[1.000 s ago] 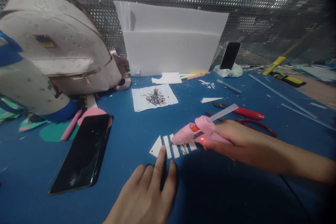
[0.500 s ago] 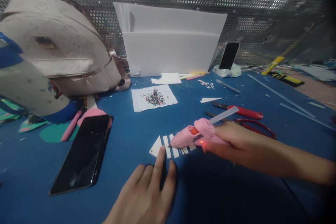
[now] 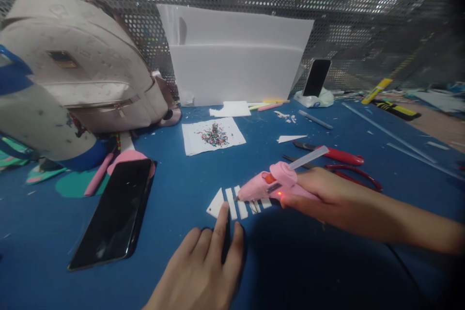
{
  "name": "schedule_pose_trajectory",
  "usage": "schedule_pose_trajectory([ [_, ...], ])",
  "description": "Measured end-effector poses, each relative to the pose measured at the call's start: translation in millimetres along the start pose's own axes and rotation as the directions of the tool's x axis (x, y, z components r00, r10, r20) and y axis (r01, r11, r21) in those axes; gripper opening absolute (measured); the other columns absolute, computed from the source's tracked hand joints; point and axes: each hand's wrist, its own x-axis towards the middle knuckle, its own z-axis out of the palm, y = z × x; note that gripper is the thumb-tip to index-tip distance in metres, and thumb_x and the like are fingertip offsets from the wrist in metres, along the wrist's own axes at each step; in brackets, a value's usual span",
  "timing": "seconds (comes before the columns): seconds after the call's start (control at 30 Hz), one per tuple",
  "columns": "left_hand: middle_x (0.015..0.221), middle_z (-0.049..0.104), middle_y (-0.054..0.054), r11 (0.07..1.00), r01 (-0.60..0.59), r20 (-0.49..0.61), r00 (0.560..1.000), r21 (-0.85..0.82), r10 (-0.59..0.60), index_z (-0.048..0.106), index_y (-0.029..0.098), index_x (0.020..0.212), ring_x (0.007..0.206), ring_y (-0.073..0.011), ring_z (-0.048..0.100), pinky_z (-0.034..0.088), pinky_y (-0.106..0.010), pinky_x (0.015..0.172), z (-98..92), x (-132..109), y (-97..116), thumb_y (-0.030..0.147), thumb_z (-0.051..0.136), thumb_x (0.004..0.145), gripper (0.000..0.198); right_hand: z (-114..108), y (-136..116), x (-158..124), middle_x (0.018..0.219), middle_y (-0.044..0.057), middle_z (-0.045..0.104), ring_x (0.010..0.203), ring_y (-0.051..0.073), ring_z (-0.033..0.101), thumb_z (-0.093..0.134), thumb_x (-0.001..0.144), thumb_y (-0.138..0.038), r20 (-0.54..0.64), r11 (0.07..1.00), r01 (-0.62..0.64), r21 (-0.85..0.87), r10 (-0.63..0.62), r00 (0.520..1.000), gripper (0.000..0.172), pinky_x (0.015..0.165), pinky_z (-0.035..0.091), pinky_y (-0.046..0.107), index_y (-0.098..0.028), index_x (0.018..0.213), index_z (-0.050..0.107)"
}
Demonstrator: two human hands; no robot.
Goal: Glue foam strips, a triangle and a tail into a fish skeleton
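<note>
My right hand (image 3: 312, 191) grips a pink hot glue gun (image 3: 267, 185) with a lit red light and a clear glue stick (image 3: 309, 157) poking out of its back. The gun's nozzle points left, at the white strips (image 3: 241, 203); whether it touches them I cannot tell. Several short strips lie side by side, the right ones partly hidden under the gun. At their left end is a white triangle (image 3: 216, 203) with a dark dot. My left hand (image 3: 203, 256) lies low with fingers spread, its index fingertip pressing by the triangle and the first strip.
A black phone (image 3: 112, 213) lies to the left, near a bottle (image 3: 47, 111) and a backpack (image 3: 83, 58). Behind the work, paper (image 3: 191, 138) holds colourful bits. Red-handled pliers (image 3: 339, 155) and red-handled scissors (image 3: 358, 172) rest at right. Another phone (image 3: 317, 77) stands at the back.
The glue gun's nozzle has shifted slightly right and up along the strips with my right hand. My left hand stays in place.
</note>
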Motion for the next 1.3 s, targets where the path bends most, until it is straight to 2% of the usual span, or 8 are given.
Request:
schedule_pose_trajectory([
  [0.27,0.123,0.06,-0.038,1.0,0.002,0.003,1.0,-0.007,-0.002,0.056,0.002,0.123,0.067,-0.0263,0.069,0.054,-0.036,0.055,-0.1,0.3,0.0,0.013,0.043,0.089,0.039,0.5,1.8,-4.8,0.06,0.001,0.057,0.063,0.017,0.056,0.045,0.096,-0.053,0.005,0.999,-0.027,-0.026,0.027,1.0,0.044,0.069,0.046,0.028,-0.019,0.077,0.067],
  [0.47,0.126,0.058,-0.039,1.0,0.011,-0.007,1.0,-0.013,-0.012,0.057,0.002,0.122,0.067,-0.0257,0.069,0.054,-0.037,0.055,1.5,1.1,-0.2,0.015,0.043,0.09,0.038,3.1,2.9,-0.3,0.069,0.002,0.064,0.072,0.018,0.06,0.042,0.097,-0.053,-0.034,1.0,0.017,0.007,-0.017,0.999,0.046,0.067,0.046,0.026,-0.019,0.091,0.071],
  [0.7,0.129,0.054,-0.04,1.0,0.004,-0.014,1.0,-0.007,-0.004,0.057,0.002,0.123,0.069,-0.0264,0.07,0.055,-0.037,0.055,0.1,1.0,-0.4,0.012,0.045,0.087,0.039,0.4,5.8,4.0,0.074,0.002,0.065,0.071,0.018,0.059,0.045,0.097,-0.051,0.062,1.0,0.023,0.004,-0.023,0.998,0.04,0.065,0.045,0.026,-0.02,0.09,0.069],
  [0.93,0.128,0.055,-0.04,1.0,0.004,-0.027,1.0,-0.012,-0.004,0.058,0.002,0.121,0.065,-0.0258,0.069,0.055,-0.037,0.054,1.0,0.2,-0.9,0.014,0.045,0.088,0.038,-0.5,6.1,6.4,0.073,0.002,0.064,0.068,0.017,0.056,0.046,0.097,-0.05,0.066,0.997,0.05,0.062,-0.054,0.996,0.038,0.065,0.044,0.026,-0.02,0.09,0.07],
  [1.3,0.129,0.055,-0.039,1.0,-0.003,-0.017,1.0,-0.004,0.003,0.058,0.003,0.122,0.067,-0.0256,0.069,0.055,-0.037,0.055,1.9,-0.3,0.2,0.014,0.047,0.087,0.038,-1.5,8.2,6.5,0.074,0.003,0.064,0.069,0.018,0.056,0.047,0.095,-0.05,0.073,0.998,0.019,0.062,-0.023,0.997,0.039,0.069,0.045,0.027,-0.019,0.09,0.071],
])
